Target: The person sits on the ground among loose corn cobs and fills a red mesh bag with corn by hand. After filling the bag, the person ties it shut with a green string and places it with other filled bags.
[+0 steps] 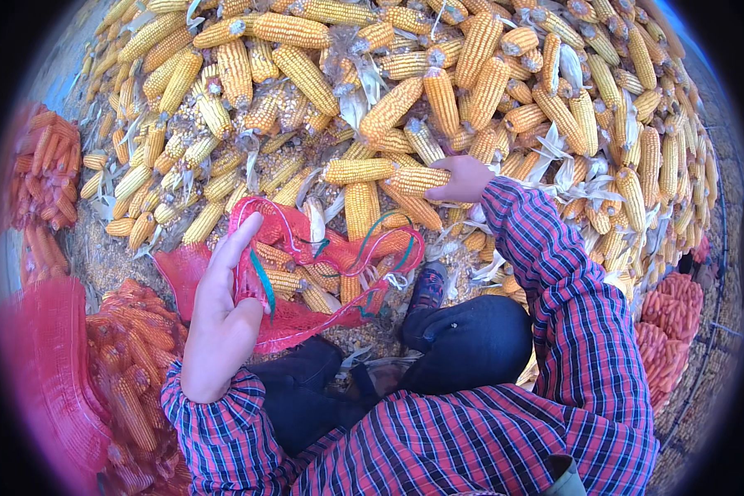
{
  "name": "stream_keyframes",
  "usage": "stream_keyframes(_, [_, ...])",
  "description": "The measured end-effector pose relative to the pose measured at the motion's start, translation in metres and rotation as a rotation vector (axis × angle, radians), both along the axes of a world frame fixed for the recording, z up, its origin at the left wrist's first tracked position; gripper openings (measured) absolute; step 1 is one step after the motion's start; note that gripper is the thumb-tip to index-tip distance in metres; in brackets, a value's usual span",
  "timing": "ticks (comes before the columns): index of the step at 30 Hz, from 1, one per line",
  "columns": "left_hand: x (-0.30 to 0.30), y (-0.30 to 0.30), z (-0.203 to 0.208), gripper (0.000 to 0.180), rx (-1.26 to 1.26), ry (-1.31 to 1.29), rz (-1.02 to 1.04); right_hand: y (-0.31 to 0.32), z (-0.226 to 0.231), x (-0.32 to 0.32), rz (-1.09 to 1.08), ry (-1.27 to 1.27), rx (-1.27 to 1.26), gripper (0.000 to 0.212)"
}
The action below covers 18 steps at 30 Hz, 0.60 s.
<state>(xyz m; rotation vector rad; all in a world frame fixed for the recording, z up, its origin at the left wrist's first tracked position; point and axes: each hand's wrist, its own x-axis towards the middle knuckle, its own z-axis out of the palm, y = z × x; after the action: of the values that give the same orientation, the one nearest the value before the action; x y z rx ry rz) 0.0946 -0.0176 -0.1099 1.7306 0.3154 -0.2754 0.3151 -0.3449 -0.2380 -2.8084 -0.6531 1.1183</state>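
Observation:
My right hand (463, 178) grips the near end of a yellow corn cob (417, 180) at the front of the corn pile. Another corn cob (360, 171) lies in line with it, end to end. A red mesh bag (288, 324) lies with its mouth spread between my hands, a green cord running along its rim. Several cobs show inside the mouth. My left hand (221, 318) is at the left side of that rim, fingers stretched out and thumb apart. The bag's edge passes close by the fingers; whether they touch it is hard to tell.
A large heap of corn cobs (298, 70) fills the far side. Filled red mesh sacks (136, 364) stand at the left, with more sacks (670, 318) at the right. Loose kernels and dry husks are scattered about. My shoe (428, 287) is beside the bag.

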Motion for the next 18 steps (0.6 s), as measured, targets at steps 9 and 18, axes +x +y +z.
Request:
stream_keyframes(9, [0.008,-0.021,0.024,0.083,-0.193,0.047,0.133,0.094,0.021,-0.069,0.192,0.846,0.598,0.068])
stream_keyframes(18, [0.004,-0.008,0.029,0.079,-0.110,0.136,0.301,0.120,-0.078,-0.007,-0.140,0.033,0.594,0.041])
